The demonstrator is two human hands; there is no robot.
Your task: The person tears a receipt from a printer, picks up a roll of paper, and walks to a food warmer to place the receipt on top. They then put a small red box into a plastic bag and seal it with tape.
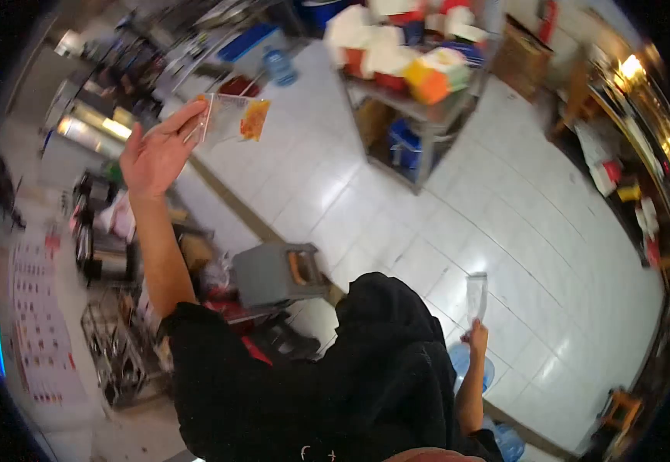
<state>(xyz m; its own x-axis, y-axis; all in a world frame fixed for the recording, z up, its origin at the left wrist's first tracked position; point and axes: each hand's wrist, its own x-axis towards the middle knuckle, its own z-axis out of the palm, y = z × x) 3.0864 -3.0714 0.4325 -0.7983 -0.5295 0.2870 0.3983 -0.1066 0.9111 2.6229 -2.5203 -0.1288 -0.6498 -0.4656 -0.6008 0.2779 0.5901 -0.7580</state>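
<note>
My left hand [157, 154] is raised at the upper left with the arm stretched out. Its thumb and fingers close on the edge of a small clear plastic bag [228, 115], which has orange-red food [254, 119] gathered at its far end. Down at the lower right, my right hand [476, 336] is closed around the lower end of a narrow, pale, see-through plastic packet [476, 295]. That packet points up and away from the hand; its contents are too blurred to make out.
Ahead stands a metal cart [419, 115] loaded with white and red boxes. A grey plastic stool [277, 273] is at my left. Large blue water bottles [508, 443] stand by my right arm, another bottle [279, 68] farther off. A lit counter [635, 138] lines the right side.
</note>
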